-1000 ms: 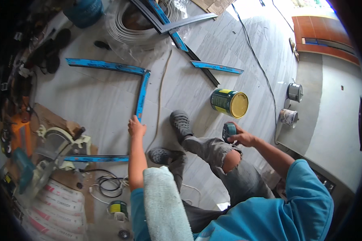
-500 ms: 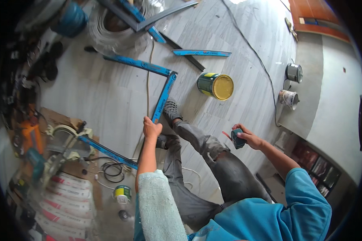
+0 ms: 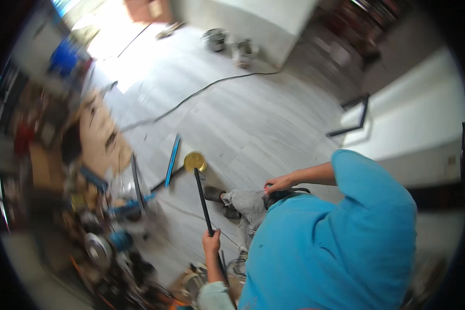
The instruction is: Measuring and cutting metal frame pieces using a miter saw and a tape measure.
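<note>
My left hand [image 3: 211,242] is closed around a long dark metal bar [image 3: 201,199]. The bar slants up and away from the hand toward a yellow-lidded paint can [image 3: 195,161] on the floor. My right hand [image 3: 279,183] rests at my grey trouser leg [image 3: 248,204] near the hip, over a small dark object [image 3: 290,194]. Blur hides whether its fingers grip that object. My shoes [image 3: 214,194] stand just right of the bar.
A blue-taped strip [image 3: 172,160] lies left of the can. Blurred tools and a saw [image 3: 98,248] crowd the lower left. A black cable [image 3: 191,95] crosses the grey floor. Two cans [image 3: 230,44] stand far off, and a black angle frame [image 3: 354,116] leans by a white cabinet.
The view has swung sharply and blurred. My left hand, which was reaching to the blue-taped frame on the floor, now holds a dark bar. My right hand has drawn in to my hip.
</note>
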### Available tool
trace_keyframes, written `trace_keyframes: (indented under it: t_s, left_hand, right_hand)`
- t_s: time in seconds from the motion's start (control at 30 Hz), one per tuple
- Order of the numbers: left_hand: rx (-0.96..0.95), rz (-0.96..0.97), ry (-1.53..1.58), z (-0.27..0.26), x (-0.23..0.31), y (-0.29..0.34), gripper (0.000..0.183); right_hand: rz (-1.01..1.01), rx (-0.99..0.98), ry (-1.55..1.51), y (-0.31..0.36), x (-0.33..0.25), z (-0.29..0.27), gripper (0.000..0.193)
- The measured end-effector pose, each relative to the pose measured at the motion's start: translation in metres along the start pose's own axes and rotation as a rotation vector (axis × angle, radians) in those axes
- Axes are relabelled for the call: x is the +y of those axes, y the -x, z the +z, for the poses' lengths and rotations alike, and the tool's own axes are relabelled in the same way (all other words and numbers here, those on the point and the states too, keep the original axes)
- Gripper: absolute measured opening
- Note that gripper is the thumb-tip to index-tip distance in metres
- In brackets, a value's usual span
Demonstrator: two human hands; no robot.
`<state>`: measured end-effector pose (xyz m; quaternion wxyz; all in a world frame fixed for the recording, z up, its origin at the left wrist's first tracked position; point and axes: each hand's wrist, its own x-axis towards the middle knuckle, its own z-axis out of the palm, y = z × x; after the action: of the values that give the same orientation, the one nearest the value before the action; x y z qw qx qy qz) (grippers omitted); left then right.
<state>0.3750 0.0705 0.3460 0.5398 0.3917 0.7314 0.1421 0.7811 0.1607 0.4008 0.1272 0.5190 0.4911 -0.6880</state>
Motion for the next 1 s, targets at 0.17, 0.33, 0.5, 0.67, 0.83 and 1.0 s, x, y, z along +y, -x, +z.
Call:
trace_keyframes:
  t_s: [0.17,0.33,0.5,0.67,0.83,1.0]
  left_hand:
    - [-0.305,0.246,-0.109,0.095,0.101,0.007,0.028]
    - [-0.557,0.333,-0.191,0.177,0.178,0.017,0.026]
    - [-0.728,0.436,-0.393,0.238,0.205,-0.036,0.033]
    - [-0.702,0.751,-0.993,0.360,0.228,-0.131,0.039]
    - [-0.935,0.729,-1.069,0.506,0.398,-0.019,0.041]
    - [-1.102,0.654,-1.218,0.590,0.482,0.017,0.027]
  right_hand:
    - [-0.157,0.255,0.126,0.103,0.029,-0.003,0.078]
    - [0.009,0.475,0.155,0.119,0.146,-0.021,0.082]
    - [0.219,0.616,-0.356,0.157,0.263,-0.019,0.072]
    - [-0.106,0.952,-0.779,0.211,0.304,-0.036,0.061]
    - [0.192,1.012,-0.617,0.243,0.349,-0.042,0.064]
    - [0.346,0.827,-0.859,0.225,0.413,0.005,0.054]
